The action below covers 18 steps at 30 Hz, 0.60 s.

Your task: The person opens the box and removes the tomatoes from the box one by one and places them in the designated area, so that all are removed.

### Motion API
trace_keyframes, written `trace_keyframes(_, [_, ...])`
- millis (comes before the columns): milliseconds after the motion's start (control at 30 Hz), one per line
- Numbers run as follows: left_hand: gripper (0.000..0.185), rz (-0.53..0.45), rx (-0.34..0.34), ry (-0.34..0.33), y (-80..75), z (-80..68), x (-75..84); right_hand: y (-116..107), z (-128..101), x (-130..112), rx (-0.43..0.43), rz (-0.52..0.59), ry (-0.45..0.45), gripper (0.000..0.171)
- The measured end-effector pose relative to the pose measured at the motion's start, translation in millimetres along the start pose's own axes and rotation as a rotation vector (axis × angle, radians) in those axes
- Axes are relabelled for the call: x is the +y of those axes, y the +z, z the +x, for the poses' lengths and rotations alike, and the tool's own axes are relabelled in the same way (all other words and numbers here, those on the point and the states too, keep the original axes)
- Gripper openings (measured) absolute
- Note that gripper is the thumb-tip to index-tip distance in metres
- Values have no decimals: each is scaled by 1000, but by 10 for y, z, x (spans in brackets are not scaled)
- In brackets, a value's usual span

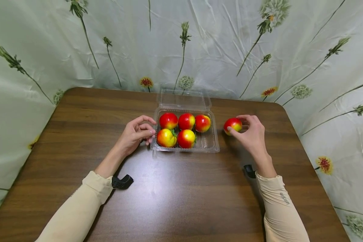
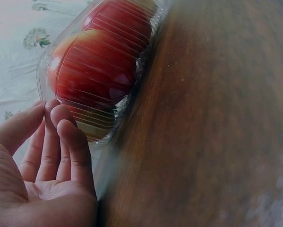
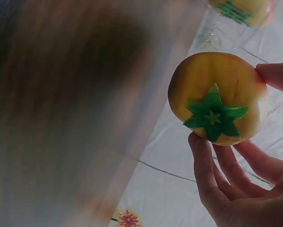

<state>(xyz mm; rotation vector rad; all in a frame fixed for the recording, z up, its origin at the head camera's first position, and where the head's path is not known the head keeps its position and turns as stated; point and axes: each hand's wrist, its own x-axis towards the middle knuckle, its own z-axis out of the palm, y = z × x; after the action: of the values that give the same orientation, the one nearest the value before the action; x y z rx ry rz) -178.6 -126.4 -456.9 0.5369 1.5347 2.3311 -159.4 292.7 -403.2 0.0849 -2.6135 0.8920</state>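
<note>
A clear plastic clamshell box (image 1: 213, 144) sits on the brown table with its lid (image 1: 183, 97) folded back. Several red-and-yellow tomatoes (image 1: 186, 129) lie in it, and the front right pocket holds none. My left hand (image 1: 137, 132) rests at the box's left edge, fingers curled and touching the plastic wall (image 2: 65, 101). My right hand (image 1: 251, 132) holds one more tomato (image 1: 233, 125) just right of the box; its fingers (image 3: 212, 175) curl round the fruit (image 3: 217, 97), whose green star-shaped calyx faces the right wrist camera.
The wooden table (image 1: 175, 195) has rounded corners and is ringed by a pale cloth backdrop (image 1: 109, 43) printed with flowers. Black wrist camera mounts (image 1: 122, 182) show near both sleeves.
</note>
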Motion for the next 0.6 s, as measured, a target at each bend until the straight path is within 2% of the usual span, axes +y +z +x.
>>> trace_keyframes(300, [24,12,-2,9,-1,-6,-24,96,160,40,1,-32,8,43])
trace_keyframes(600, [25,14,1,4,5,-4,-1,118,377,-63,-55,-88,60,46])
